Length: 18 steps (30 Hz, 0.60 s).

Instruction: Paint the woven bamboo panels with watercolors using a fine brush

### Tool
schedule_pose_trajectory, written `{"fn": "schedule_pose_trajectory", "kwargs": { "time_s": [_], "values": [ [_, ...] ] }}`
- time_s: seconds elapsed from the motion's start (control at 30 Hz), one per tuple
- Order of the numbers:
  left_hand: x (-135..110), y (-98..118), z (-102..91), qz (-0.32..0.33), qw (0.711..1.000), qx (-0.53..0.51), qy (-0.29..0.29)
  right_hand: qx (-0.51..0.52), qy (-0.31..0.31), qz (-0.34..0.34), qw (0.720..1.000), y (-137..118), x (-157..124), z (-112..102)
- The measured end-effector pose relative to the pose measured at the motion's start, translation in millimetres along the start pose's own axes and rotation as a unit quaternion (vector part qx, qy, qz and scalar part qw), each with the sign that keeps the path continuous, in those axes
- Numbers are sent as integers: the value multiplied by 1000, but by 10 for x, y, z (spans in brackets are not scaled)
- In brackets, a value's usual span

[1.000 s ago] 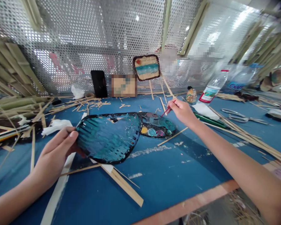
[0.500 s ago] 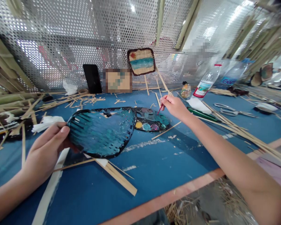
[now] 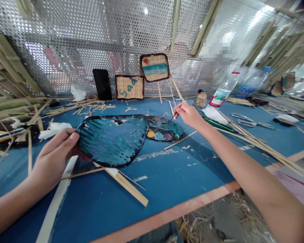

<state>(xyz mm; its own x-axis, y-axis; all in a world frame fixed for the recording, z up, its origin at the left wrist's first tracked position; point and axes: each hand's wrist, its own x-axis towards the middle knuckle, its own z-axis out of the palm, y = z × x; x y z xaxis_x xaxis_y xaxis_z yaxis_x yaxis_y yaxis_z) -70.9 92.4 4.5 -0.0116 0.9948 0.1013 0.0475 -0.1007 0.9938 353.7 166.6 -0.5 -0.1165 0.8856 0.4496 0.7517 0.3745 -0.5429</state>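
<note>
My left hand pinches the left edge of a woven panel, painted blue-green with a black rim and tilted above the table. Near the panel's top edge a small unpainted patch shows. Between the fingers of my right hand is a thin reddish paintbrush, its tip down at the paint palette. That dark palette has several wells with yellow, light blue, pink and green paint. The panel's right end overlaps the palette's left side in view.
Behind stand a black phone, a woven panel with lettering and a seascape panel. At right are a red-capped bottle, scissors and long bamboo strips. Tissue lies left on the blue table.
The view has shifted slightly, and the left hand with the panel appears a little further right. The brush stays over the palette, in nearly the same spot.
</note>
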Motion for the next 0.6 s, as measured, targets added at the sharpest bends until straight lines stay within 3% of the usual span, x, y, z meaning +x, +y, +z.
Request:
{"fn": "schedule_pose_trajectory", "kwargs": {
  "time_s": [0.13, 0.6],
  "values": [
    [-5, -1, -23, 12, 1000, 5, -8, -17, -29, -26, 999, -34, -12, 0],
    [30, -38, -46, 3, 1000, 8, -22, -72, -12, -8, 997, -117, -31, 51]
  ]
}}
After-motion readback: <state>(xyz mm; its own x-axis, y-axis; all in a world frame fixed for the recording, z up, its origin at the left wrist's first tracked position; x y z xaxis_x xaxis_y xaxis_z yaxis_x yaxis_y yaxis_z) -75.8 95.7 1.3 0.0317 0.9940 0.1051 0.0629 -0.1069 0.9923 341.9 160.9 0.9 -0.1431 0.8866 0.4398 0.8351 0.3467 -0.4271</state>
